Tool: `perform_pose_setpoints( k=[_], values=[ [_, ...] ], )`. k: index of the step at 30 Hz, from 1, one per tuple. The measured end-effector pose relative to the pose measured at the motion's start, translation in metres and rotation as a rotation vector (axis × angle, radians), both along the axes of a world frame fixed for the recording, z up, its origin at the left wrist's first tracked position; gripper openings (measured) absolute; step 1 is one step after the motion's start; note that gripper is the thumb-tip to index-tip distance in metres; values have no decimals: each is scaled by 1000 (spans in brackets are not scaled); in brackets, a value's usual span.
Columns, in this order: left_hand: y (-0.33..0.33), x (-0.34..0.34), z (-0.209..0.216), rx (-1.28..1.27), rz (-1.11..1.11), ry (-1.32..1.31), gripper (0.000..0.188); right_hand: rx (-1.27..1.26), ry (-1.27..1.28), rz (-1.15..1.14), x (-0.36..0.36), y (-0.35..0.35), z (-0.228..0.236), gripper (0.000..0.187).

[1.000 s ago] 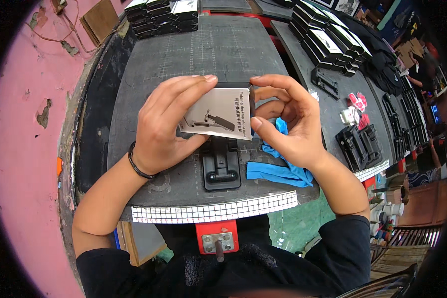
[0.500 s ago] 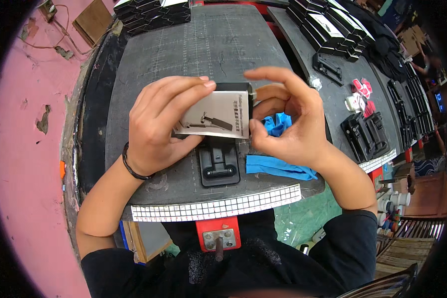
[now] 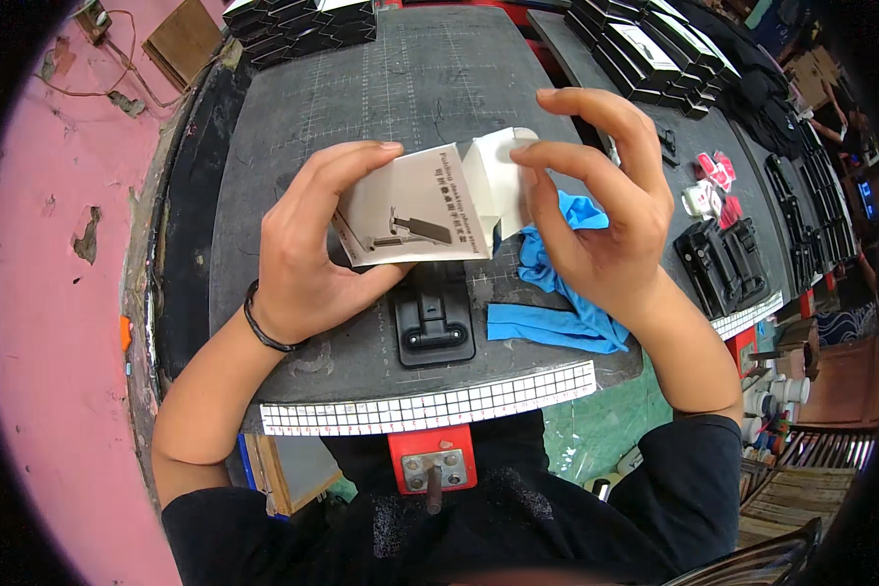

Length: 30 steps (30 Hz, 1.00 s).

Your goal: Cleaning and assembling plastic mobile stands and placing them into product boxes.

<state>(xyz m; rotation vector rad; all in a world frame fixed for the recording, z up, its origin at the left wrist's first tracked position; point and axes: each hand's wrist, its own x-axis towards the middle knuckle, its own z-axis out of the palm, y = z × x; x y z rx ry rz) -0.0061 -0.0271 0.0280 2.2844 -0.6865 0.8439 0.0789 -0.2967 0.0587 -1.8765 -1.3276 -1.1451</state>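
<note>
My left hand (image 3: 303, 244) holds a small white printed cardboard box (image 3: 410, 200), thumb below and fingers over its top. The box is tilted, and its right end is unfolded. There, my right hand (image 3: 610, 220) pinches the white end flap (image 3: 498, 176) between thumb and a finger, the index finger raised above it. Under the box, a black folding phone stand (image 3: 432, 327) lies on the dark table, its upper part hidden by the box. Right of the stand lies a crumpled blue cloth (image 3: 557, 327). What the box contains is not visible.
A white gridded ruler strip (image 3: 430, 410) runs along the near table edge. Stacked boxes stand at the far left (image 3: 303, 29) and far right (image 3: 645, 54). On the right-hand table are black stands (image 3: 718, 264) and small red and white packets (image 3: 710, 190). A pink wall (image 3: 59, 293) is at left.
The box's right end has been opened, and its white flap now sticks out to the right. My right hand has moved right and slightly up with the flap.
</note>
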Motion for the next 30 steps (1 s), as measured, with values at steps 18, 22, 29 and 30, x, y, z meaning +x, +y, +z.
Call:
perform_pose_setpoints(
  k=[18, 22, 29, 30],
  values=[
    [-1, -1, 1, 19, 35, -36, 80, -198, 364, 338, -5, 0, -5, 24],
    [-4, -3, 3, 17, 43, -29, 81, -267, 389, 337, -5, -2, -6, 18],
    [-4, -4, 3, -49, 149, -12, 85, -307, 380, 286, -11, 5, -15, 14],
    [-4, -3, 3, -73, 172, 7, 86, -272, 373, 295, -10, 6, -18, 17]
  ],
)
